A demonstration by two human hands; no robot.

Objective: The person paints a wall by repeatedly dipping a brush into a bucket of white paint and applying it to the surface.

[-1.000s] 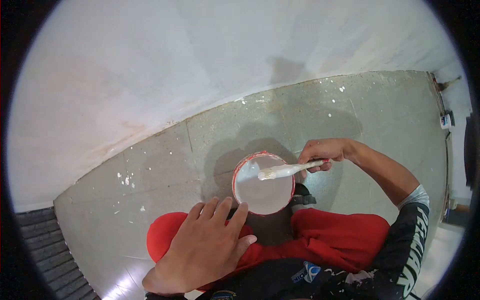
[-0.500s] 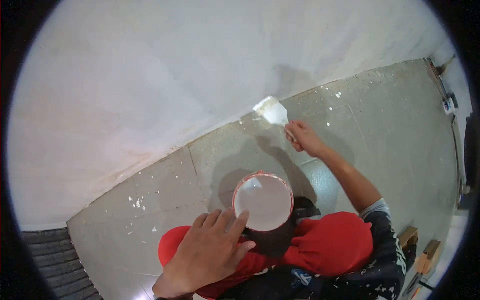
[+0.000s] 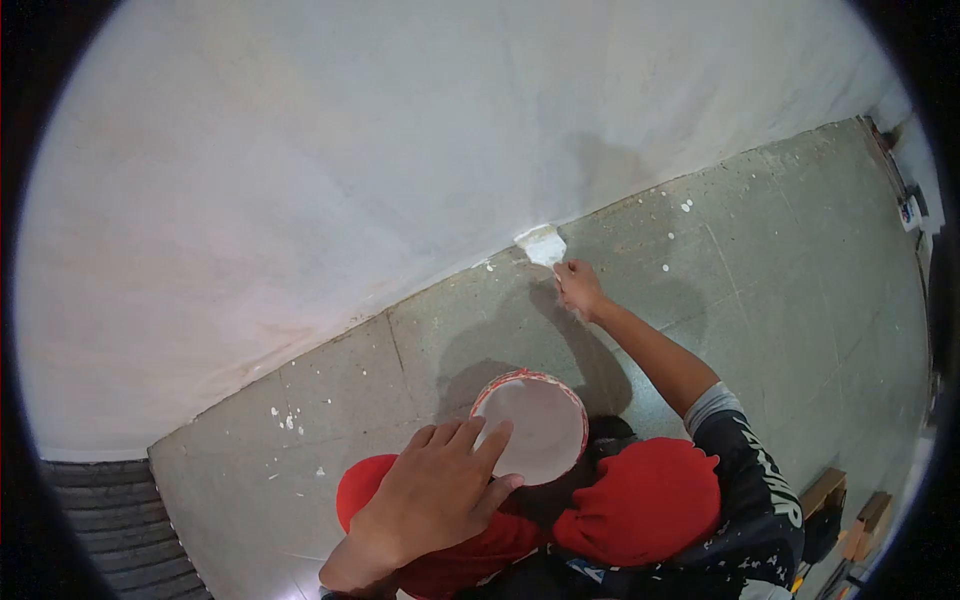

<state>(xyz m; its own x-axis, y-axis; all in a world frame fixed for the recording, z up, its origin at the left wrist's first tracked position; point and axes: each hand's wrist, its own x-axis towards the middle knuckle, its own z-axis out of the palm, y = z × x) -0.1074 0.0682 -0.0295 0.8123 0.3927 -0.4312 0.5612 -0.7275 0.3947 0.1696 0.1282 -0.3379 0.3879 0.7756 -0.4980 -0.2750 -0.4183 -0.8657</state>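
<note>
Head camera view: the right hand (image 3: 580, 291) is closed around the handle of a flat white-coated brush (image 3: 543, 247), its bristles at the foot of the pale wall (image 3: 400, 130). The left hand (image 3: 432, 492), open and empty, is apart from it, near the bucket (image 3: 522, 374) of whitish liquid; whether it touches the rim I cannot tell. The bucket is in front of the red-clad knees (image 3: 645, 500).

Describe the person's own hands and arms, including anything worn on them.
Both the left hand and right hand are gloveless. On the right arm, a black sleeve with white lettering ends in a grey band. The left sleeve is mostly out of view.
</note>
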